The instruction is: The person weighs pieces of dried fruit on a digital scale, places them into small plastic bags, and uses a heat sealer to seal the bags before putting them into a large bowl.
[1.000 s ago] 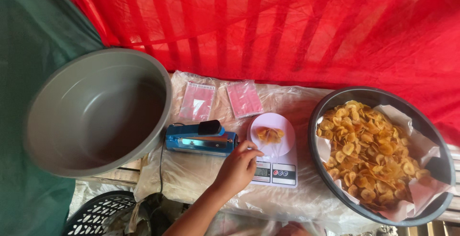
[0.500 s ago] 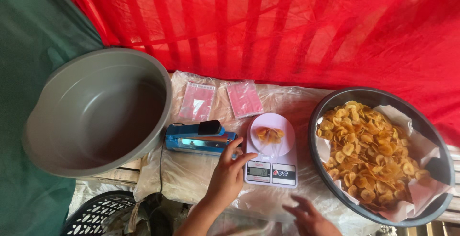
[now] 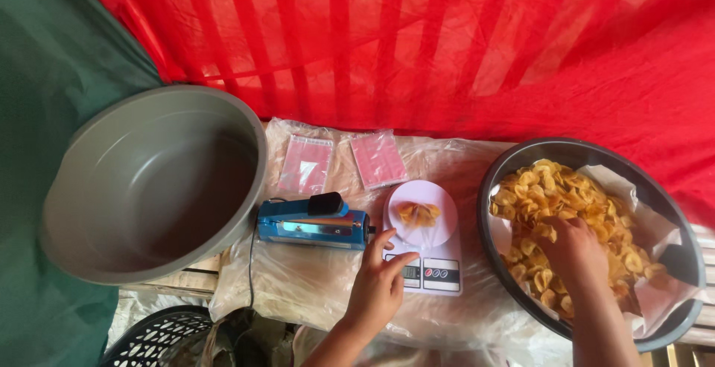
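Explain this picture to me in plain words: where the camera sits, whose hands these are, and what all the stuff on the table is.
The camera is worn on a person's head and looks down, so both hands are that person's own. The left hand rests its fingers on the front of a small white kitchen scale, which carries a few yellow chips on its round plate. The right hand reaches into a big dark basin lined with paper and full of yellow chips; whether it has gripped any is hidden. Beside the scale lies a blue bag sealer, and behind it two small pink-tinted plastic bags. At the left stands a large grey basin. Clear plastic sheeting covers the table, with red cloth behind.
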